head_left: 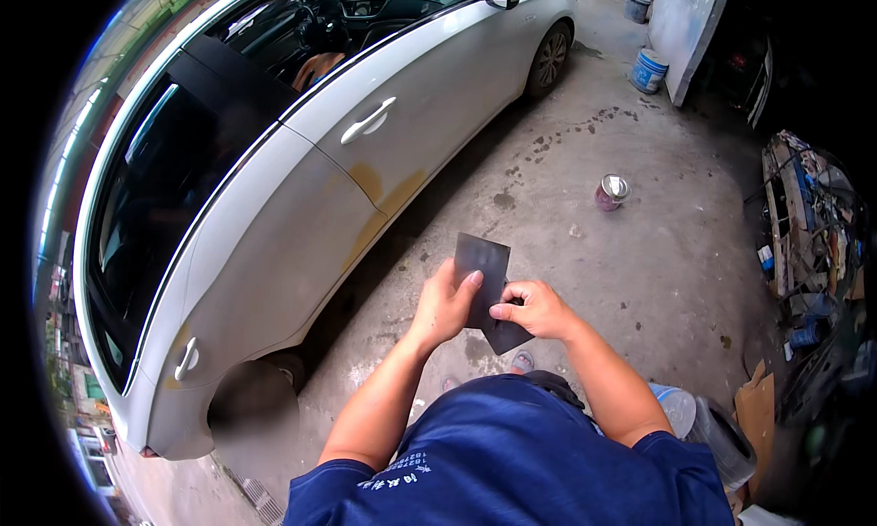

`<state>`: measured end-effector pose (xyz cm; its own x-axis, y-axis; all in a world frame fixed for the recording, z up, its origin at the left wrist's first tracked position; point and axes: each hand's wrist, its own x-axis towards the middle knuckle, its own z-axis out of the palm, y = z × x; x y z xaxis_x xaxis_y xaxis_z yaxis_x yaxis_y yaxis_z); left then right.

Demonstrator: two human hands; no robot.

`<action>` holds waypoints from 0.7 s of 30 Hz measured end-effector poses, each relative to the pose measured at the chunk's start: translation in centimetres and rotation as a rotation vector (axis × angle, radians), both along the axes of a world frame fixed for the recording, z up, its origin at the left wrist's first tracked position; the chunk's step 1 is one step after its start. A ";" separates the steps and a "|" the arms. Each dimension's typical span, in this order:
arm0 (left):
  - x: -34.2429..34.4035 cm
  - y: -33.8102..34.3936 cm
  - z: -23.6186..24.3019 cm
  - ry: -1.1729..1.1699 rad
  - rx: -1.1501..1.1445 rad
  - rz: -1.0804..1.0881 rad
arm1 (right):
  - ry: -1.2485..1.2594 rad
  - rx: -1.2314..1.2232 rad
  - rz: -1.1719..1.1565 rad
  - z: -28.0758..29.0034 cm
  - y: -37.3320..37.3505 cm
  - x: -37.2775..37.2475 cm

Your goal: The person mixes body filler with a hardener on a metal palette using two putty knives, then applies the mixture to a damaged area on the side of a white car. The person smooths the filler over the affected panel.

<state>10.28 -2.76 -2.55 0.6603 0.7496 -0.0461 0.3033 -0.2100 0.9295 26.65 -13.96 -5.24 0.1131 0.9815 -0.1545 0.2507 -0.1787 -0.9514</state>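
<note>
In front of my body I hold dark grey sandpaper (484, 255), a thin sheet with its long side nearly upright. My left hand (445, 304) grips its left edge, thumb flat across the face. My right hand (537, 310) pinches a lower dark piece (506, 337) between thumb and fingers; it sticks out at an angle below the upper part. Whether these are one folded sheet or two pieces, I cannot tell. To my left stands a white car (274, 220), with yellowish patches (367, 179) on its lower door panels.
An open metal can (610, 195) stands on the concrete floor ahead to the right. Farther off are a blue-and-white bucket (648, 72) and a pale door panel (687, 33). Scrap parts (808, 211) pile up at right. Cardboard (756, 421) and a container (674, 407) lie near my right elbow.
</note>
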 end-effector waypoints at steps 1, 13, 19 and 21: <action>0.7 -0.5 -0.6 -0.045 0.002 -0.021 | 0.038 -0.015 -0.032 -0.2 -0.4 0.7; 5.7 -2.6 -3.3 -0.162 -0.683 0.041 | 0.095 0.121 -0.305 -3.1 -1.7 11.3; 7.5 0.8 -3.2 -0.423 -1.139 0.081 | 0.587 0.059 -0.183 -2.2 -1.3 11.5; 8.8 2.2 -3.9 -0.540 -1.234 0.114 | 0.579 0.018 -0.170 -1.9 -0.6 12.2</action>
<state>19.05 -0.60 -6.45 0.7471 0.4597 -0.4802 -0.1977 0.8433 0.4997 38.86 -14.55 -7.19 0.1706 0.9601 -0.2216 -0.3399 -0.1537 -0.9278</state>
